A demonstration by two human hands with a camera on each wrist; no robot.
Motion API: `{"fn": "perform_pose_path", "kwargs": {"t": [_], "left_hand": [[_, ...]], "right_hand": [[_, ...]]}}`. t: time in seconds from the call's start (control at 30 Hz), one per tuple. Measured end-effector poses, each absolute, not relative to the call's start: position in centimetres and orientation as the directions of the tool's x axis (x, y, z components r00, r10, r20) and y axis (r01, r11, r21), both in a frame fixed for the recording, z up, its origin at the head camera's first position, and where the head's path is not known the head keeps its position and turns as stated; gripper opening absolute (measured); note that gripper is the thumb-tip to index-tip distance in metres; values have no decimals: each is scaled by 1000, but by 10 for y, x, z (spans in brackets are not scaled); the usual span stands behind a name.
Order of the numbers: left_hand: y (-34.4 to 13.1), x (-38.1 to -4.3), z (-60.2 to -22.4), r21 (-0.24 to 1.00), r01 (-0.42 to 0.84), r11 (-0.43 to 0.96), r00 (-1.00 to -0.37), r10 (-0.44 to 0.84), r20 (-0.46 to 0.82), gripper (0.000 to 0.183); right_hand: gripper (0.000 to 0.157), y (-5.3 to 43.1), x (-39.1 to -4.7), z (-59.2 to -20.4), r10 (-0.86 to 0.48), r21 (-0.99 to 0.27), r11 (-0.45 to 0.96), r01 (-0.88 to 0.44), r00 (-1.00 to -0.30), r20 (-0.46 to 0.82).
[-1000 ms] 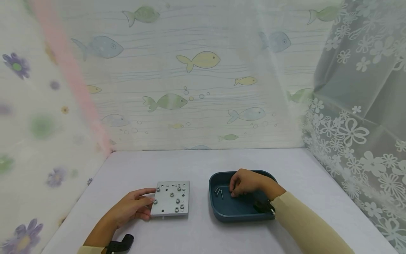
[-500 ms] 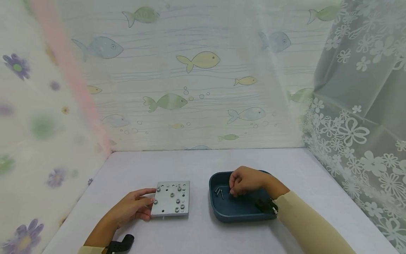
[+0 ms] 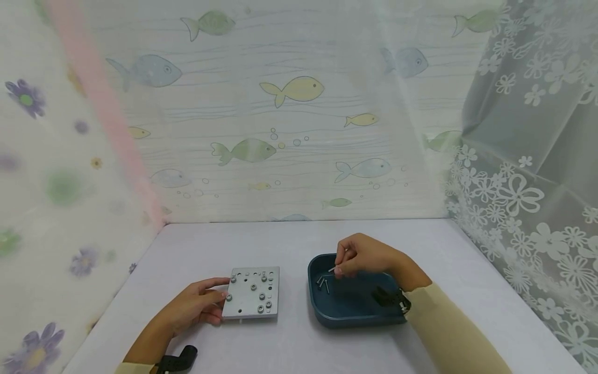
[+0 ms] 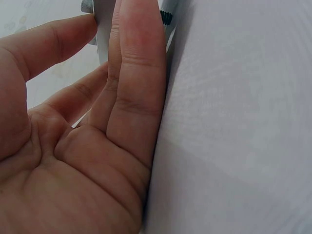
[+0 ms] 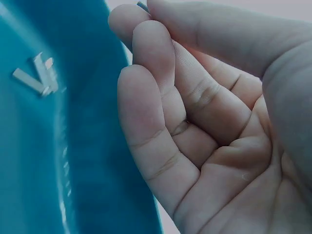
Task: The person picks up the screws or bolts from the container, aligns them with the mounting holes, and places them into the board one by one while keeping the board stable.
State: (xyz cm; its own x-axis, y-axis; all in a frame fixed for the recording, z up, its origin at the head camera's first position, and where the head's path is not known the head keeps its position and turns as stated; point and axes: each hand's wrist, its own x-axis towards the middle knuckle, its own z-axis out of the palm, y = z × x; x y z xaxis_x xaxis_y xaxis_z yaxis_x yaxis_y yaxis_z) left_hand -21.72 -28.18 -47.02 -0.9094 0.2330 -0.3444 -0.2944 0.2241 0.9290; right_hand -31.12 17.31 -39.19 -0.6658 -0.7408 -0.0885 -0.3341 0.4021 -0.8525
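My left hand (image 3: pixel 196 306) holds the left edge of a square silver metal plate (image 3: pixel 244 299), thumb at its edge and other fingers partly beneath it. Several socket-head screws (image 3: pixel 253 287) stand in the plate's holes; other holes show bare. A dark threaded screw end (image 4: pixel 166 18) sticks out under the plate in the left wrist view. Over the far left part of a dark blue tray (image 3: pixel 359 318), my right hand (image 3: pixel 366 255) pinches a small screw (image 3: pixel 332 269) between thumb and index finger. Its head is hidden by the fingertips.
A few loose screws (image 3: pixel 326 286) lie in the left part of the tray. The white table (image 3: pixel 299 348) ends at a fish-patterned curtain (image 3: pixel 299 171) behind. Flowered curtains hang along both sides. Black wrist straps (image 3: pixel 177 359) sit on both wrists.
My right hand has risen from the tray's floor with a screw now visible in its fingertips. The left hand and the plate have stayed in place.
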Motion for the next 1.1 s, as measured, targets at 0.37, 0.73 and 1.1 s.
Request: {"fn": "perform_pose_path", "kwargs": {"t": [0.37, 0.73, 1.1], "left_hand": [[-283, -219, -471, 924, -307, 230, -907, 222, -357, 72], [-282, -217, -467, 926, -301, 227, -908, 229, -351, 72], [-281, -215, -469, 923, -308, 229, -911, 210, -356, 71]], "right_hand": [[14, 167, -305, -387, -734, -919, 260, -297, -679, 12], [17, 146, -286, -377, -674, -891, 291, -348, -736, 67], [8, 95, -276, -376, -692, -867, 288, -407, -715, 106]]}}
